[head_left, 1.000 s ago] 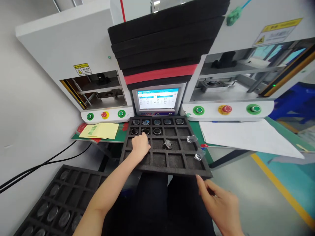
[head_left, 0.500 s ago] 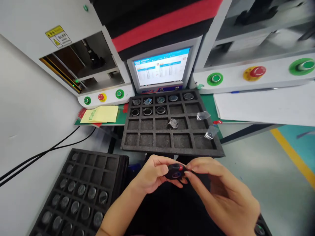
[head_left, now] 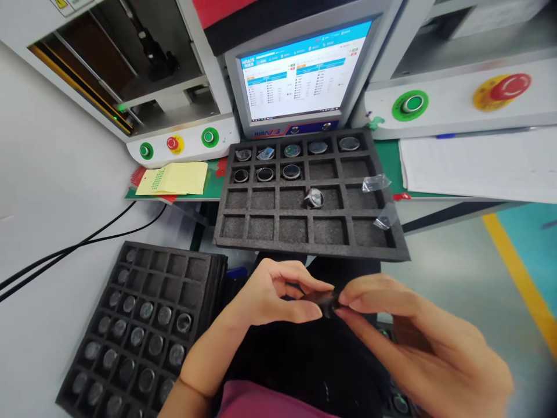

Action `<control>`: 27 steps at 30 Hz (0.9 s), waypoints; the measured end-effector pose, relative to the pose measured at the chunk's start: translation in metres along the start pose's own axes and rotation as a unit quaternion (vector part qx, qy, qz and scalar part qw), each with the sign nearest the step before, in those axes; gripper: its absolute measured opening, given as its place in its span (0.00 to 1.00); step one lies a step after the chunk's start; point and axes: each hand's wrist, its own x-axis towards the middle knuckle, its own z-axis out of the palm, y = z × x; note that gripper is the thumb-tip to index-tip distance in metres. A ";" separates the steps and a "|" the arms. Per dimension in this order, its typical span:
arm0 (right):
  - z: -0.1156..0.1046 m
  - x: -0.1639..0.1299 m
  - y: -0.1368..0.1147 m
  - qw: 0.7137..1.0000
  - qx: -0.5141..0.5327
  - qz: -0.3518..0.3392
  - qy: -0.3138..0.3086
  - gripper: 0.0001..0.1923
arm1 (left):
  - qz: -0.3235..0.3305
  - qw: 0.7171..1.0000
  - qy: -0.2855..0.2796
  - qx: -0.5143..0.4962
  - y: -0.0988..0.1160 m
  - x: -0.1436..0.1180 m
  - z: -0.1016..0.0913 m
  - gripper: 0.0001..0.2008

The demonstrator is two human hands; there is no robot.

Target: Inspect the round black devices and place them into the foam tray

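Over my lap I hold a small black round part (head_left: 325, 303), seen nearly edge-on and partly covered by fingers. My left hand (head_left: 278, 297) grips its left side between thumb and fingers. At its right edge, the thumb and fingertips of my right hand (head_left: 409, 331) pinch it. Beyond the hands lies a black foam tray (head_left: 292, 248) with square pockets. Several round glassy discs, like watch cases, sit in its two back rows. One disc (head_left: 315, 198) rests tilted on a divider in the third row.
Lower left, a stack of foam trays (head_left: 204, 268) holds many round discs. Behind stands a monitor (head_left: 304, 75) between two machines with green buttons (head_left: 412, 103) and red stop buttons (head_left: 511, 87). Yellow paper (head_left: 174, 179), white sheets (head_left: 474, 165) and clear tape pieces (head_left: 376, 183) lie around.
The black part has turned from showing its face with a red spot to nearly edge-on. Both hands have shifted slightly right, and the head view has tilted downward and closer.
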 end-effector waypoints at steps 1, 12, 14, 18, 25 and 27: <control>-0.003 0.001 0.001 1.000 0.004 0.002 -0.022 0.08 | -0.004 1.000 -0.002 0.009 0.000 0.000 -0.001 0.18; -0.007 0.009 0.015 0.984 0.081 0.015 -0.160 0.09 | -0.013 0.995 -0.026 0.094 -0.018 0.007 -0.019 0.11; -0.009 0.010 0.022 0.984 0.080 -0.003 -0.160 0.08 | -0.029 0.995 -0.016 0.089 -0.019 0.012 -0.021 0.14; -0.010 0.007 0.025 0.989 0.060 0.015 -0.134 0.05 | -0.046 0.994 0.007 0.098 -0.016 0.012 -0.016 0.21; -0.009 0.004 0.023 0.990 0.056 -0.015 -0.130 0.04 | -0.053 0.992 0.000 0.113 -0.014 0.010 -0.013 0.23; -0.011 0.003 0.023 0.988 0.062 0.000 -0.140 0.05 | -0.054 0.992 -0.027 0.110 -0.018 0.011 -0.015 0.22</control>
